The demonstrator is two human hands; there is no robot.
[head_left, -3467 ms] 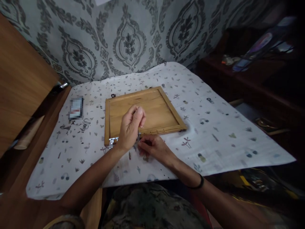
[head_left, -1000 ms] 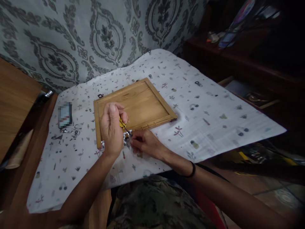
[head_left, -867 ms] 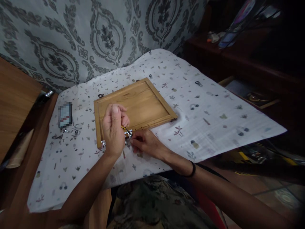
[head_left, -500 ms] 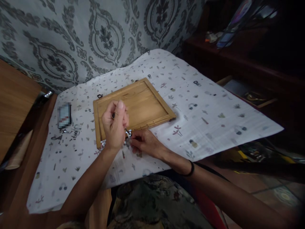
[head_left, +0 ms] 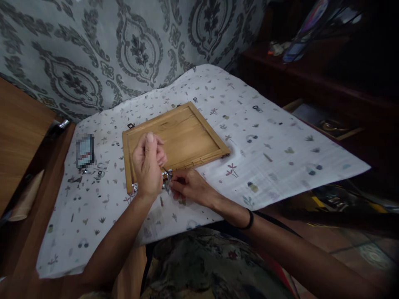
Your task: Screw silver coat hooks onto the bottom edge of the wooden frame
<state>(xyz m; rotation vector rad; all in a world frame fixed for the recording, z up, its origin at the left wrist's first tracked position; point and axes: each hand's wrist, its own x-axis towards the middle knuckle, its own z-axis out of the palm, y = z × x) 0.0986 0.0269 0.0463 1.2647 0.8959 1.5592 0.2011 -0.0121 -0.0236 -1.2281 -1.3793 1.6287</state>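
In the head view, my only one, the framed wooden panel [head_left: 187,128] lies flat on a printed cloth [head_left: 268,174]. A silver fitting [head_left: 167,184] sits at the panel's near edge; a second fitting [head_left: 134,189] is by the near left corner. My left hand [head_left: 149,164] is curled round a tool [head_left: 166,170], handle hidden in the fist, its thin shaft slanting down to the first fitting. My right hand [head_left: 189,185] seems to pinch that fitting between thumb and forefinger.

I judge this to be fine work at the tip. To do it well, I'd square the shaft to whatever it bears on, press along its length, and turn slowly, with the right fingers steadying the fitting flush against the edge, clear of a slip.

For writing, the phone [head_left: 85,150] has a pixelated screen, and the coloured label on what looks like a bottle [head_left: 313,18] is too dim. I can read no brand.
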